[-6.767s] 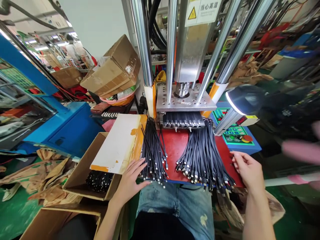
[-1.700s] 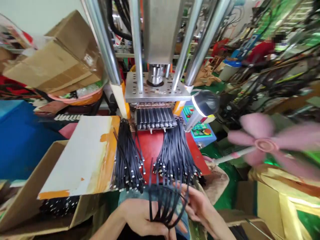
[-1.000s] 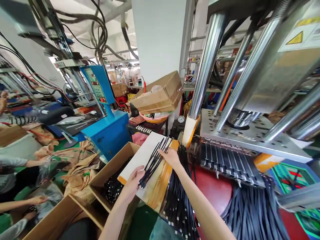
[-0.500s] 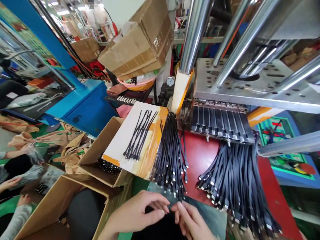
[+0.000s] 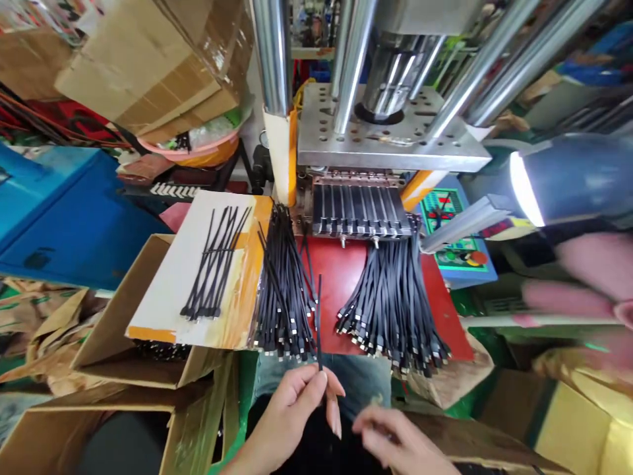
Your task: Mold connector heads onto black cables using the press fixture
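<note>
My left hand [image 5: 295, 406] is closed, its thumb and fingers pinching the lower end of a single black cable [image 5: 319, 316]. This cable stands nearly upright in front of the red table edge. To the right of it, and apart from it, my right hand [image 5: 395, 439] is blurred with curled fingers; whether it holds anything does not show. Just beyond my left hand lies a thick bunch of black cables [image 5: 287, 297] with metal connector ends. A second bunch [image 5: 395, 297] fans out on the red surface. Several cables [image 5: 215, 264] lie on a white, tape-edged board [image 5: 168, 264].
A press with a metal plate [image 5: 395, 155] and a slotted black fixture [image 5: 361, 208] stands ahead on the red table [image 5: 326, 254]. Open cardboard boxes [image 5: 123, 310] are at left. A control panel [image 5: 459, 231] and a lamp [image 5: 573, 185] are at right, near a blurred pink shape [image 5: 593, 284].
The view has swung right. My left hand now has a black cable raised in its fingers. My right hand, earlier beside the left fingertips, has moved away to the right.
</note>
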`<move>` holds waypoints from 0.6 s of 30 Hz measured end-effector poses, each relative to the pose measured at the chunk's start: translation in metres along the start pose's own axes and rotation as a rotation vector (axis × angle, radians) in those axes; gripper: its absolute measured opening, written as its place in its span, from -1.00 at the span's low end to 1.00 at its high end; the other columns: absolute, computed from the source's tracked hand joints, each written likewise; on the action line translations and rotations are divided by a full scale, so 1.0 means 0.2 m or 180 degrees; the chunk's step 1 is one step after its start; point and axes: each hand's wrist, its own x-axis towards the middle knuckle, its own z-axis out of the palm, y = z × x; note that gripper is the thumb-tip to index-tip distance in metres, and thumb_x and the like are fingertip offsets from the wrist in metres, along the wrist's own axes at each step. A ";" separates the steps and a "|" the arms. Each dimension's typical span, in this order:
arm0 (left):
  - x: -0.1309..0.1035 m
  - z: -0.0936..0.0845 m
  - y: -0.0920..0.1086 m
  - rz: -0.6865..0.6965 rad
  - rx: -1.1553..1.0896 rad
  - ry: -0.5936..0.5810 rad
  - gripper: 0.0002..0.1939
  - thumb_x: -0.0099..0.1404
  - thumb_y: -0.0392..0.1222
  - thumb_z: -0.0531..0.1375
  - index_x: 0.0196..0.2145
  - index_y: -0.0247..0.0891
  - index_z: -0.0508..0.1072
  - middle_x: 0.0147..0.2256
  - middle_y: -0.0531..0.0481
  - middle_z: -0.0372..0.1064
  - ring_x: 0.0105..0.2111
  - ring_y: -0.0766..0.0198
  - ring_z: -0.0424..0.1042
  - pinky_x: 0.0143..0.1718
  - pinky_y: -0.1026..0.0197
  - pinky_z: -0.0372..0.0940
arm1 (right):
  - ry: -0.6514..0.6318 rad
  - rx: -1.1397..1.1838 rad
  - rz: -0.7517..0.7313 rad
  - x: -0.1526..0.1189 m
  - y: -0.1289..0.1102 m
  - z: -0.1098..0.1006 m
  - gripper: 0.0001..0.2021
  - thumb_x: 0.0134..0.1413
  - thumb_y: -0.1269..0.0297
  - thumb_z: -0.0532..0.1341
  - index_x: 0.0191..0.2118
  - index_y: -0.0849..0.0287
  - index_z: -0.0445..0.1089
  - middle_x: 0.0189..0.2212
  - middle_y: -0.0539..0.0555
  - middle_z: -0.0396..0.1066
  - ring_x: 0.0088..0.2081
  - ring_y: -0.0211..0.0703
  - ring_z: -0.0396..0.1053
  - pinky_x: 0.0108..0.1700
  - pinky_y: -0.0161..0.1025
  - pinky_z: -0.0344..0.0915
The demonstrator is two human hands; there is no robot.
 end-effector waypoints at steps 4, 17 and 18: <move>0.05 0.04 0.05 0.0104 0.1264 -0.0111 -0.35 0.50 0.42 0.05 -0.30 -0.25 0.50 -0.50 0.02 0.50 -0.40 0.22 0.49 -0.15 0.19 0.35 | 0.1395 0.1575 0.0062 0.09 -0.09 -0.02 -0.31 -0.17 -0.45 0.46 -0.26 0.17 0.55 -0.54 -0.07 0.29 -0.62 -0.40 0.01 -0.65 -0.44 -0.06; 0.23 0.16 0.00 -0.0419 0.0729 -0.0590 -0.37 0.29 0.40 0.33 -0.21 -0.34 0.62 -0.22 -0.28 0.72 -0.19 -0.04 0.71 -0.01 0.01 0.49 | 0.0795 -0.0454 -0.1003 -0.12 -0.02 0.08 -0.29 0.29 -0.43 0.12 -0.60 0.10 0.36 -0.56 0.07 0.39 -0.43 -0.11 0.33 -0.28 -0.23 0.34; 0.24 0.16 0.00 -0.0586 0.0223 -0.0598 -0.32 0.19 0.42 0.40 -0.21 -0.35 0.61 -0.25 -0.29 0.72 -0.22 -0.02 0.71 -0.03 0.02 0.50 | 0.0477 -0.0565 -0.1033 -0.14 -0.02 0.09 -0.30 0.28 -0.42 0.13 -0.60 0.10 0.36 -0.57 0.05 0.39 -0.44 -0.13 0.34 -0.27 -0.25 0.35</move>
